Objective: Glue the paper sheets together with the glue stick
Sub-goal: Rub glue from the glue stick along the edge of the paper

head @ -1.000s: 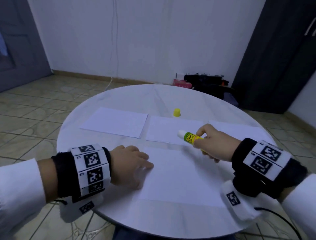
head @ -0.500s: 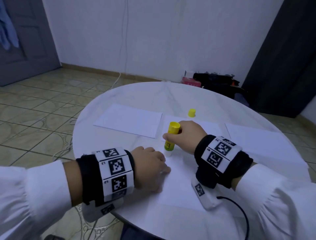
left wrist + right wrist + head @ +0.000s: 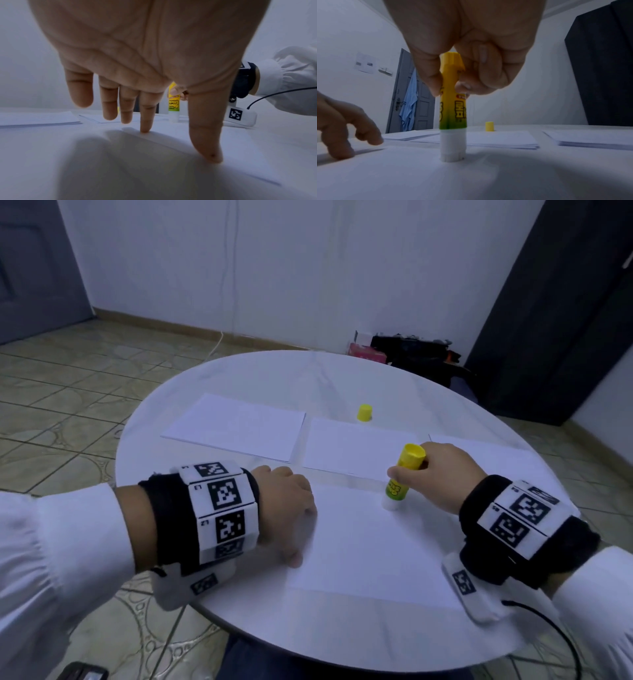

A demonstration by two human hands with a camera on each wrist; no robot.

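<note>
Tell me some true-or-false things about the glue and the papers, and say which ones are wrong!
1. The right hand holds the glue stick upright, its white end on the nearest sheet. True.
2. The yellow cap is on the glue stick. False: it stands alone on the table, farther back.
3. The left hand presses fingers on the nearest sheet's edge. True.
4. The left hand grips a pencil. False: it holds nothing.
5. Only one sheet is on the table. False: more paper lies behind.

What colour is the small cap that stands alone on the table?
Yellow. The cap shows best in the head view, beyond the middle sheet.
</note>
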